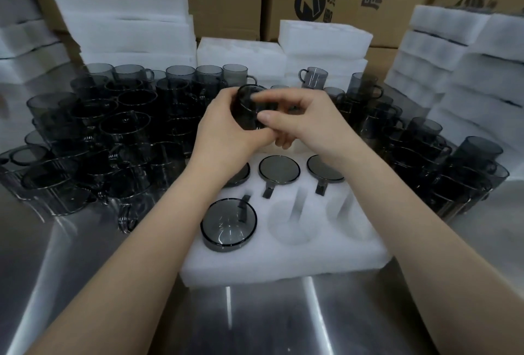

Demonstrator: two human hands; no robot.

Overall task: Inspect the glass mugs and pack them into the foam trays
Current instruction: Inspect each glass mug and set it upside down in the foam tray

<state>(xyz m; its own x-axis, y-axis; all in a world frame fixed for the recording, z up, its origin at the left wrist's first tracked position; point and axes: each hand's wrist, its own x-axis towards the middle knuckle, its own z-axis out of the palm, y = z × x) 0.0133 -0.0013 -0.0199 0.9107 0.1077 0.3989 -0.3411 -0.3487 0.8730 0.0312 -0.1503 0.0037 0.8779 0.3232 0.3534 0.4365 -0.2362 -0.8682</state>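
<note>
Mug (249, 107) is held mid-frame above the tray (283, 264). Left grip (224, 130) wraps its body and right grip (306, 119) pinches near the rim. Axis roughly upright, mouth tilted away. The empty middle pocket (289, 221) and right pocket (343, 212) lie below the mug, toward frame bottom; right grip looks nearer. Steel surface (255, 320). Loose mugs (113, 133) crowd both sides, so little room.

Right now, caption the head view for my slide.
Left hand and right hand hold a glass mug over a foam tray with four mugs seated and two near pockets empty.
</note>
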